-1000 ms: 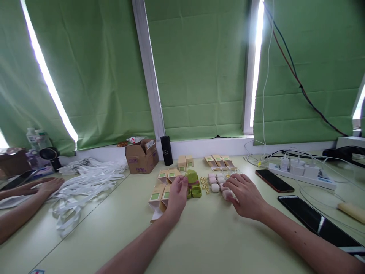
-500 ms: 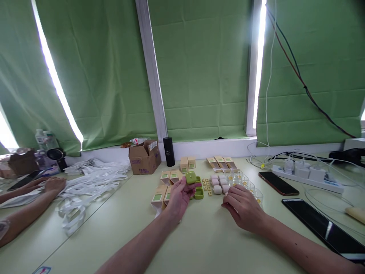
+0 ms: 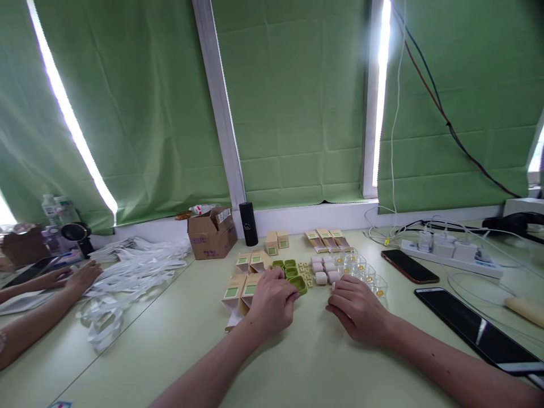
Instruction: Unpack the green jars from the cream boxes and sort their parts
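My left hand is palm down, its fingers closed on the near edge of a small green square case part, hollow side up. Beyond it more green square case parts sit close together. My right hand rests on the table with curled fingers; whether anything is inside them is hidden. Just past its fingertips are several pale pink and white rounded cubes. Clear cups with yellow centres stand behind that hand. Between the green parts and the cubes lie small yellowish square pieces.
Opened kraft boxes with green labels stand left of my left hand, others farther back. Phones and a power strip with cables lie right. Left, another person's hands touch white straps. A carton stands behind.
My left hand has turned from palm up to palm down and lowered the green case part to the table beside the others. My right hand has barely moved. The whole view has shifted slightly.
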A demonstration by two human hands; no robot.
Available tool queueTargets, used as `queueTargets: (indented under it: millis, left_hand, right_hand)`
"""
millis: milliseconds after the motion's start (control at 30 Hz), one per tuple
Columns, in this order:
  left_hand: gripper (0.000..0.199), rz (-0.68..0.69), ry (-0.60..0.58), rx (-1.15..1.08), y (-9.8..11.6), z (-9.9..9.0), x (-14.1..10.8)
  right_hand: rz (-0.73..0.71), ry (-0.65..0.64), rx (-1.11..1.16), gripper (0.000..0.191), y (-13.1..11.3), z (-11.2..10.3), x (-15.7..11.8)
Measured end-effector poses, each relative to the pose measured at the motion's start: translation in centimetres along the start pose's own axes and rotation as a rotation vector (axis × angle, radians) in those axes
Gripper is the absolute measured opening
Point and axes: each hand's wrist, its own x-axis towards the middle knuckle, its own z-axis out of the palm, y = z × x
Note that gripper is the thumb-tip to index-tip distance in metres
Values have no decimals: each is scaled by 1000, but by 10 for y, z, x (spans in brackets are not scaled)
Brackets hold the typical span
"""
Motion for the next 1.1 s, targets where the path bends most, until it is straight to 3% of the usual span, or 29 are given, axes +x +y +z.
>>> queueTargets:
  millis: [133,433,600,867,1100]
  left_hand:
    - [28,4,-87,-18,-1,4,0]
    - [29,-41,-79,-67,-7,13,-2]
    - [31,-48,-130,6,-8,17,-3]
    - [31,-89,-73,-54,-12,22,-6]
    - [25,-163,-269,91,-7,14,-1]
  right_hand:
    - [-2,-30,15,23,-1,0,0]
    - [-10,-30,19,25,-2,0,0]
    - [-4,-41,15,28,-2,0,0]
    - [-5,-45,20,30,-3,-1,1]
    - [-19,-12,30,29,-3,1,1]
